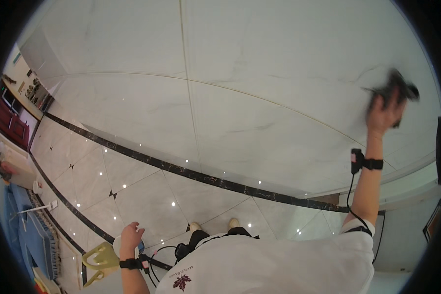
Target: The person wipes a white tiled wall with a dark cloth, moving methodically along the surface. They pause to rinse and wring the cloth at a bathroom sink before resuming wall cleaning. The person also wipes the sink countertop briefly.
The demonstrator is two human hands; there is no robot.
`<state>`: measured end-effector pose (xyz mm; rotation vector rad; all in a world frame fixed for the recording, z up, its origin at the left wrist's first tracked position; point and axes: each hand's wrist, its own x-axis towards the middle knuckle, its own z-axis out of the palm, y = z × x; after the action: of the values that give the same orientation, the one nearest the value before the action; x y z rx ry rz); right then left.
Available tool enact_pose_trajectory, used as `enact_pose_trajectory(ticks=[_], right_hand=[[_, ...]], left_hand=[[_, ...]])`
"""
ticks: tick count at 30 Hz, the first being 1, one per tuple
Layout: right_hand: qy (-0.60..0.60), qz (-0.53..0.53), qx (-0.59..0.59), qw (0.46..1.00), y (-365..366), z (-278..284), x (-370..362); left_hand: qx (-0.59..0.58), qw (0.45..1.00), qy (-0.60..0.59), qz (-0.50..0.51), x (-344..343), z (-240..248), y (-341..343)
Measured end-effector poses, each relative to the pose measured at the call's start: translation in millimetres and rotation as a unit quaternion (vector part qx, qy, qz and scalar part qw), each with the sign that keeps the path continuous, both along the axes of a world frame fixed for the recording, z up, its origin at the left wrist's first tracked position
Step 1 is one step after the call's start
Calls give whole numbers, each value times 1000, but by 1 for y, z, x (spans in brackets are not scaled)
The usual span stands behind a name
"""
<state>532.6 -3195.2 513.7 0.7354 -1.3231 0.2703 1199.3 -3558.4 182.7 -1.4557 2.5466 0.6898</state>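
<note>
My right hand (384, 115) is raised at the far right, its arm stretched out. It presses a dark cloth (397, 84) against the pale marble-tiled wall (259, 63); hand and cloth are smeared by motion. Lower left, my left hand (130, 236) hangs at my side with its fingers loosely curved and a little apart, and nothing shows in it. Just behind that hand is a white and blue object (116, 245), mostly hidden. Beside it stands a yellow-green plastic piece (102, 258) that looks like a stool or chair.
A black stone strip (181, 170) runs along the wall's foot above the shiny tiled floor (147, 198). A blue fringed sofa or cover (34, 230) lies at the left, and a dark red door (10, 120) is farther off. A framed picture (432, 220) hangs at the right.
</note>
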Motion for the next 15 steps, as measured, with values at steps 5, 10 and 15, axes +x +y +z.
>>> enact_pose_trajectory(ticks=[5, 10, 15], right_hand=[[-117, -54, -267, 955, 203, -76, -105], [-376, -73, -550, 742, 305, -251, -167], [-700, -471, 111, 525, 245, -464, -107]], left_hand=[[39, 997, -63, 1, -41, 11, 19], [43, 992, -113, -28, -63, 13, 47], [62, 989, -130, -14, -75, 31, 75]])
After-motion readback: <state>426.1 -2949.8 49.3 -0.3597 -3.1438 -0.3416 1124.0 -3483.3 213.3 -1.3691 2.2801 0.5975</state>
